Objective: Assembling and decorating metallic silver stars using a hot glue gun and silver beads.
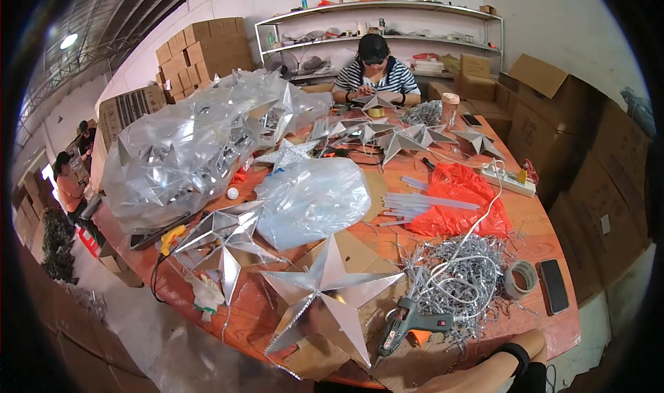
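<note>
Only one of my arms shows, a forearm with a black wristband, coming in along the lower right edge. I take it for my right hand [534, 340]; it rests at the table's near edge with the fingers hidden. My left hand is out of the picture. Nearest to the hand lie a dark glue gun [408, 322] with a white cord and a pile of silver tinsel [477, 282]. A large silver five-pointed star [325, 296] lies flat on cardboard to the left of the gun.
A tape roll [520, 277] and a black phone [553, 286] lie at the right edge of the round orange table [546, 241]. An orange bag [460, 199], glue sticks [422, 203], a power strip [508, 178], clear bags of stars [194, 144] and a seated person [373, 71] are farther off. Cardboard boxes [588, 151] stand at the right.
</note>
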